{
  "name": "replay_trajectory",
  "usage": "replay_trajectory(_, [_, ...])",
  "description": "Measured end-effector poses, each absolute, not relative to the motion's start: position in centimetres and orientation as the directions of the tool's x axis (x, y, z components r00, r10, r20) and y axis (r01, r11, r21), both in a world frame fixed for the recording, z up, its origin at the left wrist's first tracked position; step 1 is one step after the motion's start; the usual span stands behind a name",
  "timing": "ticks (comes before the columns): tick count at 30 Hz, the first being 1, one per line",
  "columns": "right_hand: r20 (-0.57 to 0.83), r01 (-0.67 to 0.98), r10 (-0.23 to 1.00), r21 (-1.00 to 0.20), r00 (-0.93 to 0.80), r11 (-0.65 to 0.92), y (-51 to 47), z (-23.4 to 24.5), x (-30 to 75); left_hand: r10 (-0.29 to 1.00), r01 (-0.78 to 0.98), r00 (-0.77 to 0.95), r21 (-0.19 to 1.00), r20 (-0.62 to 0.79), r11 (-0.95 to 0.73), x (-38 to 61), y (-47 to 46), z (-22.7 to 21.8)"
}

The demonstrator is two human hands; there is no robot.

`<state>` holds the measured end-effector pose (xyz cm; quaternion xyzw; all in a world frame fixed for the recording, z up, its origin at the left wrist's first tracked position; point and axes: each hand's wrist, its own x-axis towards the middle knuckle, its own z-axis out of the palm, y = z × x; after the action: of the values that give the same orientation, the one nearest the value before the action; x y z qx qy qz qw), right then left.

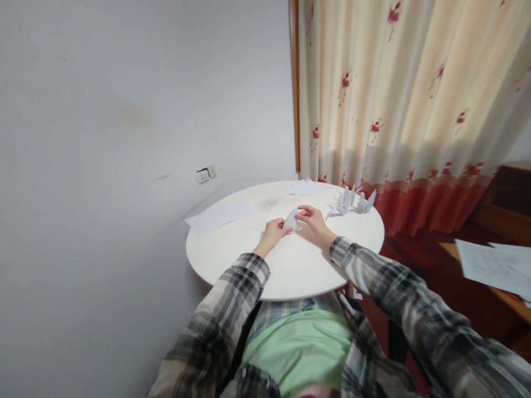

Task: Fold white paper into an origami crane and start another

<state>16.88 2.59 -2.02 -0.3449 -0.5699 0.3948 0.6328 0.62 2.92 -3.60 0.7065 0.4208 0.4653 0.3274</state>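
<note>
A small piece of folded white paper (pixel 290 220) is held up just over the round white table (pixel 290 271). My left hand (pixel 274 232) grips its lower left side between thumb and fingers. At its upper right edge, my right hand (pixel 312 219) pinches the paper with thumb and forefinger. The folds are too small to make out clearly. Beyond my right hand, several folded paper cranes (pixel 345 201) stand together near the table's right edge.
White sheets (pixel 222 214) lie at the table's left edge, and more paper (pixel 307 188) lies at the back. A wall with a socket (pixel 203 176) is on the left. A curtain (pixel 398 110) hangs behind. Printed sheets (pixel 493 265) rest on wooden furniture at right.
</note>
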Motion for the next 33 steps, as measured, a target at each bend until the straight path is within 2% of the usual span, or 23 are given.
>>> replay_trajectory(10, [0.483, 0.068, 0.867, -0.867, -0.124, 0.493, 2.71, -2.28, 16.80, 0.896, 0.288, 0.203, 0.850, 0.396, -0.441, 0.68, 2.93, -3.57])
replay_trajectory(22, [0.552, 0.089, 0.834, -0.829, -0.027, 0.552, 3.13, -1.92, 16.99, 0.900, 0.271, 0.199, 0.861, 0.388, -0.431, 0.75, 2.77, -3.23])
replay_trajectory(33, [0.532, 0.074, 0.844, -0.846, 0.067, 0.527, 3.00, -1.51, 17.29, 0.921, 0.187, 0.265, 0.922, 0.286, -0.340, 1.02, 2.64, -3.28])
